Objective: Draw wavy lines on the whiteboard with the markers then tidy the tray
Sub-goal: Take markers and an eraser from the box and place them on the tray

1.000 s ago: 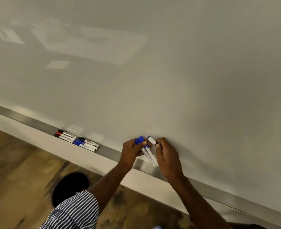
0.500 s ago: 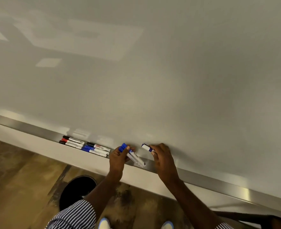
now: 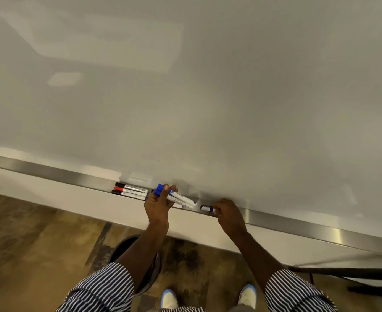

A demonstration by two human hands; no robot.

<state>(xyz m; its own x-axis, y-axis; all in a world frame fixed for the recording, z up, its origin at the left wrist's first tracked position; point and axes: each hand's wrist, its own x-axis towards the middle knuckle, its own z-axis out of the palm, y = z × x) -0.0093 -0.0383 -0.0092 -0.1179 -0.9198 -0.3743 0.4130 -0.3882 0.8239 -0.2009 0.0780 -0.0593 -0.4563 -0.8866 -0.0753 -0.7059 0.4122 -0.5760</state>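
Left hand (image 3: 157, 204): fingers grasping blue-capped markers (image 3: 176, 197) above the tray (image 3: 298, 224).
Right hand (image 3: 229, 213): fingers pinching one marker (image 3: 206, 208) at tray's front edge.
Tray, left stretch: black and red markers (image 3: 130, 190) lying side by side.

The right hand (image 3: 229, 213) hides most of its marker (image 3: 206, 208) (colour unclear).

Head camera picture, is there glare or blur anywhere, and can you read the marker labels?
Head view: pale rectangular reflections of lights spread across the upper left of the whiteboard; bright glints mark the metal tray on the right; the wide lens bends the tray's line; a dark streak at the lower right is smeared; labels on the blue markers in the left hand are too small to read.
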